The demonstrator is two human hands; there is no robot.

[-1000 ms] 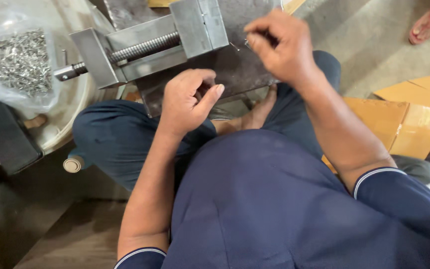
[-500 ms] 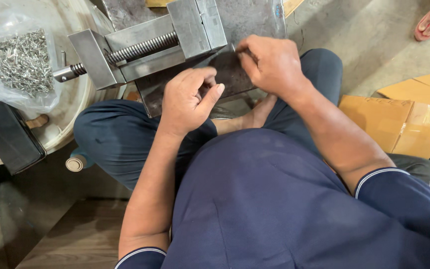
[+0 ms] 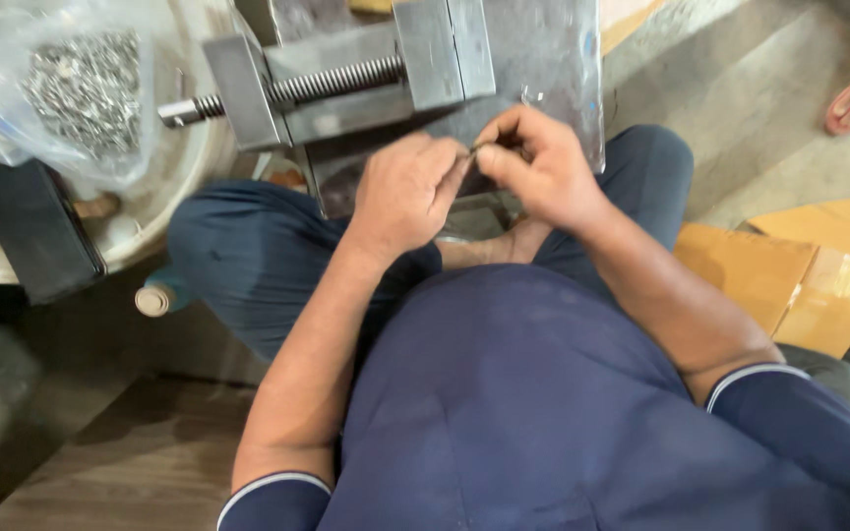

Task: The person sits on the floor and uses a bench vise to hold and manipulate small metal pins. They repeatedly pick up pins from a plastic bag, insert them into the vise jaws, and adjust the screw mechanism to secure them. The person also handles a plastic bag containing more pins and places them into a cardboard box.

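Both hands meet just in front of the vise, fingertips together. The right hand (image 3: 543,172) pinches a small dark metal piece (image 3: 479,148) between thumb and forefinger, and the left hand (image 3: 407,192) closes its thumb and forefinger on the same piece from the other side — so each grip is pressed together on it, held in the air above the lap and close to the steel plate (image 3: 543,59). What kind of piece it is (a screw, a pin, a clip) is too small to tell.

The likely trouble from here is a slip: the piece is tiny and held only by fingertips, so a twist or a loosened pinch could drop it into the folds of the dark trousers or onto the floor, where it would be hard to find. The hands also work near the plate's edge, which could catch a knuckle.

Behind the hands stands a grey machine vise (image 3: 346,74) with its screw showing, set on the steel plate. To the left a pale round basin (image 3: 184,177) holds a clear bag of small metal parts (image 3: 81,88), with a black block (image 3: 36,231) leaning at its rim. The person sits low on a concrete floor (image 3: 740,118) — flattened cardboard (image 3: 799,275) lies to the right.
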